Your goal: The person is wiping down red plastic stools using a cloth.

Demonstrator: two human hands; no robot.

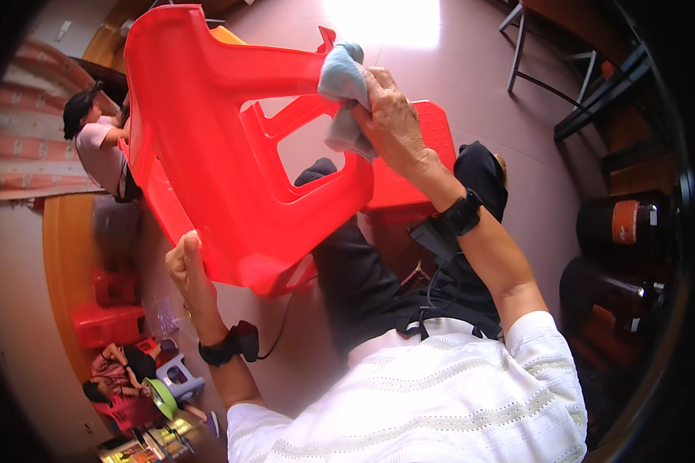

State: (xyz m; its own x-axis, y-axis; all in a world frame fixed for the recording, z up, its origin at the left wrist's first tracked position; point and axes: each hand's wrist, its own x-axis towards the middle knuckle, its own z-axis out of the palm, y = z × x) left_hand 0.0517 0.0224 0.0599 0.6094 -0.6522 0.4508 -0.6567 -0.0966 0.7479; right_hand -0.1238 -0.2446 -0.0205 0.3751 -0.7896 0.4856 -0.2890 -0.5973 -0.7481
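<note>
A red plastic stool is held up off the floor, tilted, with its legs and side openings facing me. My left hand grips its lower left edge, thumb on top. In my right hand is a light blue and grey cloth, pressed against the end of one stool leg at the upper right. Part of the cloth hangs below my fingers. Under my right forearm, a second red plastic stool with a dotted top stands between my knees, partly covered by the arm.
One person is at the left by a curtain; another sits lower left with a green basin and a grey stool. Red stools stand along the wall. Dark containers line the right; a metal-legged chair is upper right.
</note>
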